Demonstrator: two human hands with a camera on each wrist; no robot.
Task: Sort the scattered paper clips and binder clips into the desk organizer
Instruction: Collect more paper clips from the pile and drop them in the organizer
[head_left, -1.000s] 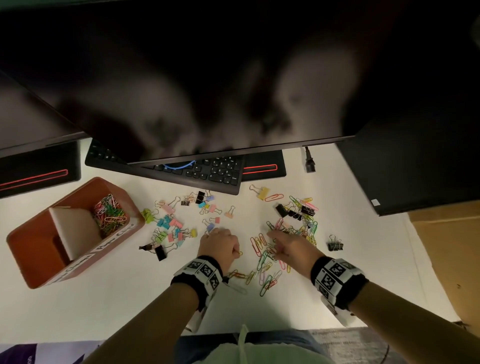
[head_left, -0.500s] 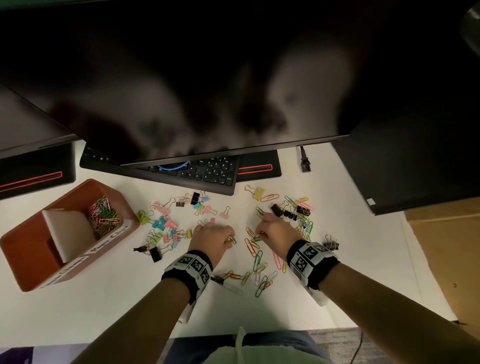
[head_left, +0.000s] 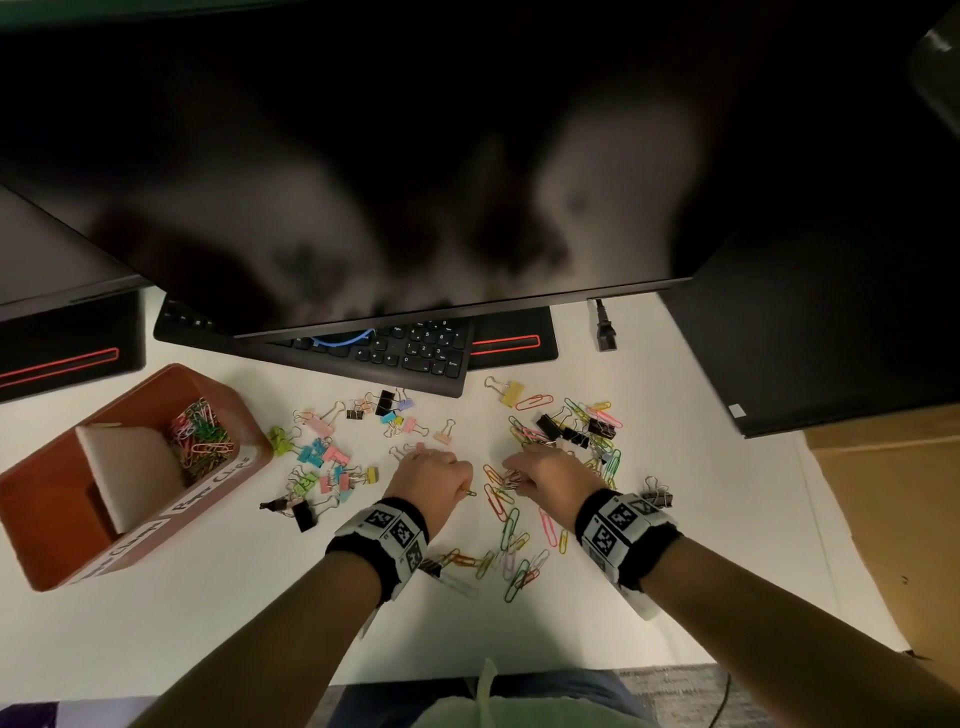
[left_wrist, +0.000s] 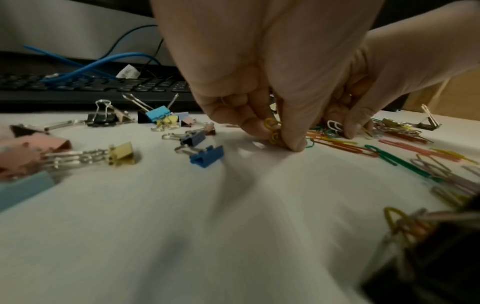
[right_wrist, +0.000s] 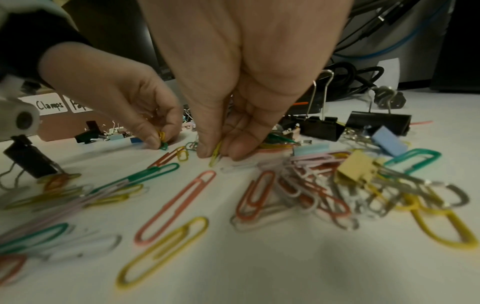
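My left hand (head_left: 464, 490) pinches a few small yellow and green paper clips (left_wrist: 273, 131) against the white desk, among scattered pastel binder clips (head_left: 332, 462). Close to its right, my right hand (head_left: 511, 480) pinches a yellow-green paper clip (right_wrist: 215, 154) at the edge of a spread of coloured paper clips (head_left: 514, 545). The left hand (right_wrist: 161, 140) also shows in the right wrist view, with its clips at its fingertips. The orange desk organizer (head_left: 218, 387) stands at the left. One compartment holds several paper clips (head_left: 200, 436); its front carries white labels (right_wrist: 49, 105).
A black keyboard (head_left: 415, 358) lies just beyond the clips, under a large dark monitor (head_left: 363, 156). Black binder clips (head_left: 571, 434) sit in the right-hand pile and one (head_left: 657, 499) by my right wrist. A power plug (head_left: 605, 338) and a cardboard box (head_left: 893, 519) are to the right.
My right hand has slid left toward the left hand and closed its fingertips on a paper clip. The left hand has stayed nearly in place, pinching clips.
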